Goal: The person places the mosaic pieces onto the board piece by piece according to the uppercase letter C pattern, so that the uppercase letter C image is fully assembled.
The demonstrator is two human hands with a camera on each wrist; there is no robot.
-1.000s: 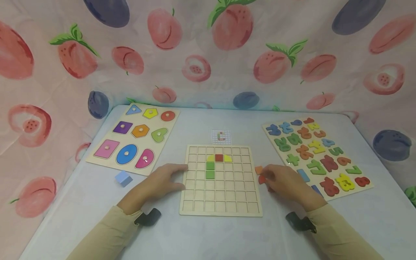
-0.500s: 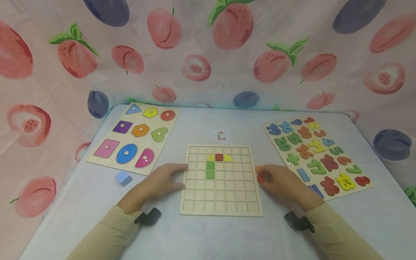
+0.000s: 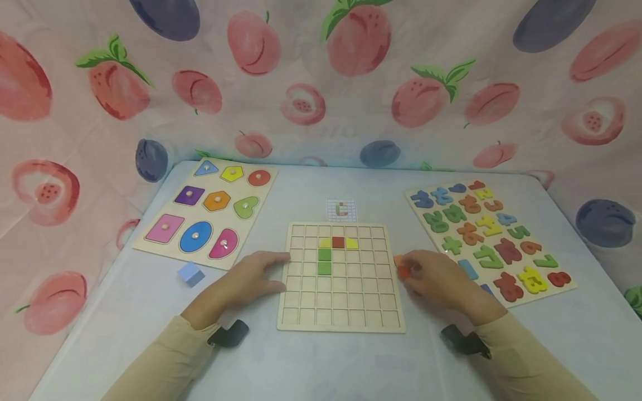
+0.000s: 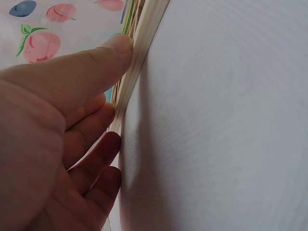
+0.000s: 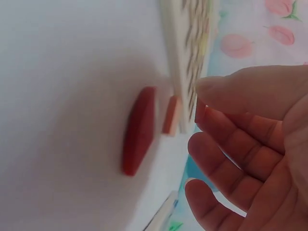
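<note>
A square wooden grid board (image 3: pixel 351 303) lies in the middle of the table. In its cells sit two green tiles (image 3: pixel 324 262), a red square tile (image 3: pixel 338 243) and two yellow curved-edge tiles (image 3: pixel 352 244). My left hand (image 3: pixel 253 280) rests at the board's left edge, fingers and thumb extended against its side in the left wrist view. Beside the right edge, my right hand (image 3: pixel 433 279) pinches a small red tile (image 5: pixel 200 111) between thumb and forefinger. Below it in the right wrist view lie a dark red tile (image 5: pixel 139 132) and an orange tile (image 5: pixel 172 115).
A printed pattern card (image 3: pixel 341 211) lies just behind the board. A knobbed shape puzzle (image 3: pixel 241 220) is at the back left, with a light blue block (image 3: pixel 191 274) in front of it. At the right, a number-and-letter puzzle (image 3: pixel 451 262) reaches close to my right wrist.
My right hand shifts only slightly among the loose tiles beside the board, covering parts of them differently. My left hand stays in place at the board's edge.
</note>
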